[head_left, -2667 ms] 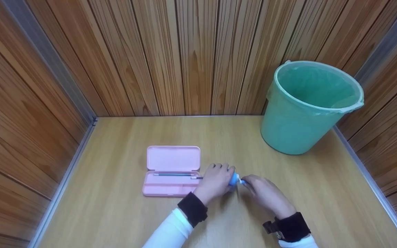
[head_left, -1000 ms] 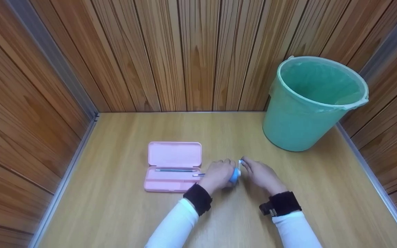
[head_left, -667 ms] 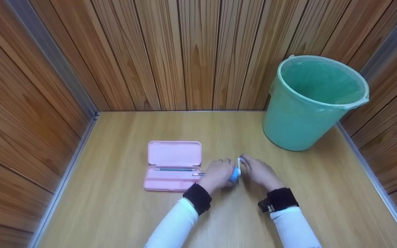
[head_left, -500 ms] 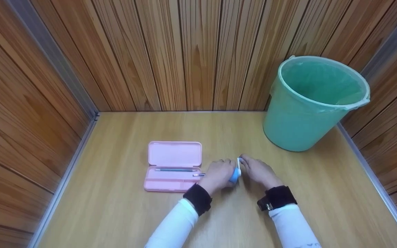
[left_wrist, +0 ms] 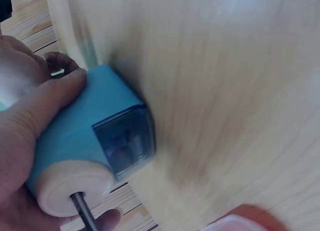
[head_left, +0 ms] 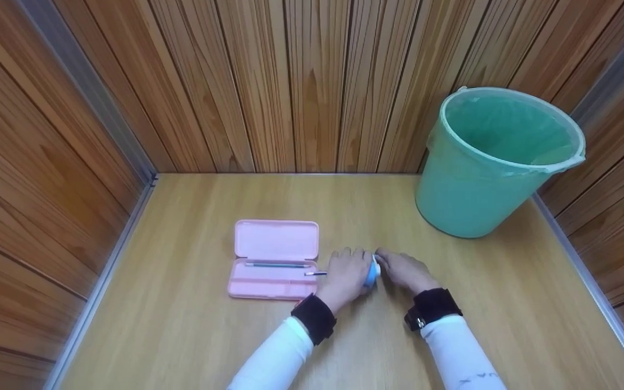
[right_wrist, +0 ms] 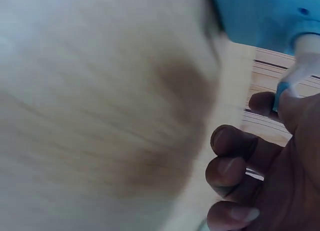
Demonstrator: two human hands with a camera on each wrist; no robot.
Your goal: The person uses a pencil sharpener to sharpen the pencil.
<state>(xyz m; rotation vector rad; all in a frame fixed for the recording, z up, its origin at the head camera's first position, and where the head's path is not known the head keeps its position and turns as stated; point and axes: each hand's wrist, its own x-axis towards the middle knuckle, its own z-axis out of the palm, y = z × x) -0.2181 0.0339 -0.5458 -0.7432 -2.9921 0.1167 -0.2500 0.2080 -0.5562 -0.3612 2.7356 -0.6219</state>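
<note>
My left hand [head_left: 347,275] grips a blue hand-crank pencil sharpener [left_wrist: 82,123] from above, its thumb along the body in the left wrist view. From the round pale front of the sharpener sticks a dark pencil [left_wrist: 84,211]; in the head view its end reaches over the pink case. A dark see-through shavings drawer [left_wrist: 125,141] shows on one side. My right hand [head_left: 405,271] pinches the blue knob of the white crank [right_wrist: 306,63] between thumb and index finger, the other fingers curled loosely. The pencil's tip is hidden inside the sharpener.
An open pink pencil case [head_left: 277,239] lies left of my hands, with another pencil [head_left: 277,265] in its upper compartment. A green bin [head_left: 469,189] with a liner stands at the back right. Wooden walls [head_left: 312,86] enclose the tabletop on three sides.
The crank has turned through different positions, with my right hand moving round with it. My left hand keeps its hold on the sharpener. The head view has shifted slightly.
</note>
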